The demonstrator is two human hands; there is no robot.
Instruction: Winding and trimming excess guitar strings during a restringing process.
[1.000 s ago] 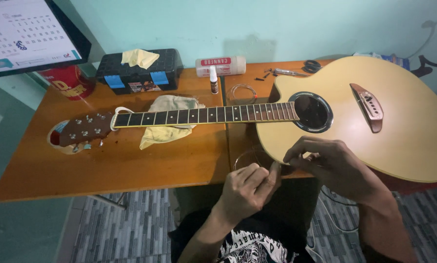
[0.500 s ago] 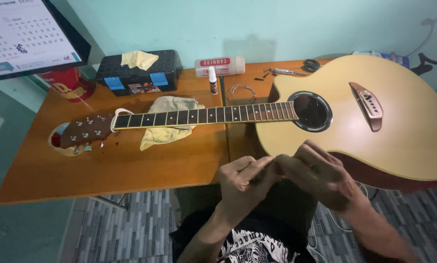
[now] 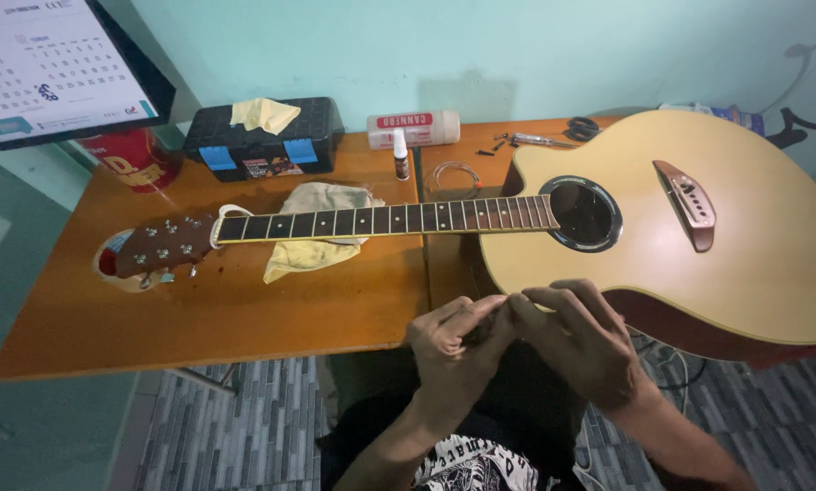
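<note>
I have both hands together just off the near edge of the table (image 3: 244,318), below the guitar (image 3: 699,236). My left hand (image 3: 453,350) and right hand (image 3: 576,341) meet fingertip to fingertip, pressed together as if pinching something very small or thin; what it is I cannot tell, since the fingers hide it and nothing shows clearly between them. The guitar lies flat on its back across the two orange wooden tabletops, pale glossy body to the right and overhanging the near edge, its dark neck (image 3: 390,220) running left. A crumpled yellow cloth (image 3: 312,232) sits under the neck, I judge as padding against the hard wood, and the reddish headstock (image 3: 162,245) rests on a round roll-like thing that seems to prop it up. I can make out no strings along the fretboard or over the round soundhole (image 3: 583,214), though thin ones might not show at this size. A thin coil of wire (image 3: 453,175) lies on the table just above the neck, near a small dropper bottle (image 3: 401,155) standing upright. Behind it a white cylinder (image 3: 419,129) lies on its side, and a black plastic toolbox (image 3: 262,141) with blue latches carries a second yellow rag. A few small dark pins and a slim metal tool (image 3: 531,139) lie by the guitar's upper shoulder, within easy reach.
</note>
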